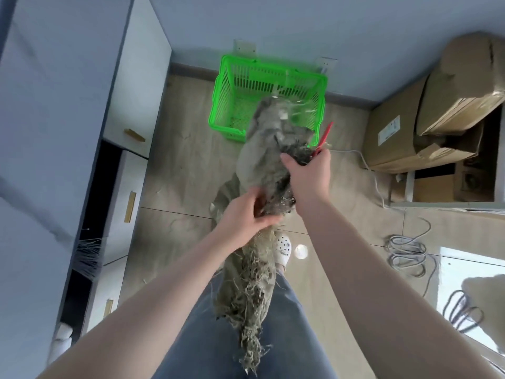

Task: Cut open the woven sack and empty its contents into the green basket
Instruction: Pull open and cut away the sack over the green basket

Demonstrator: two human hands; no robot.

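A grey-green woven sack (257,157) with frayed edges is held up in front of me, its far end reaching over the near rim of the green basket (226,86) on the floor by the wall. My left hand (246,217) grips the sack's middle from the left. My right hand (308,170) clamps the sack's right side and also holds a red-handled cutter (325,136) that points up toward the basket. The sack's ragged tail (251,310) hangs down over my legs. Grey material bulges at the sack's far end; what lies in the basket beneath it is hidden.
White cabinets with gold handles (131,203) line the left side. Stacked cardboard boxes (437,110) stand at the right. Coiled grey cables (407,253) lie on the floor at right, and a white cord (369,168) runs toward the boxes. My white shoe (282,247) is below the sack.
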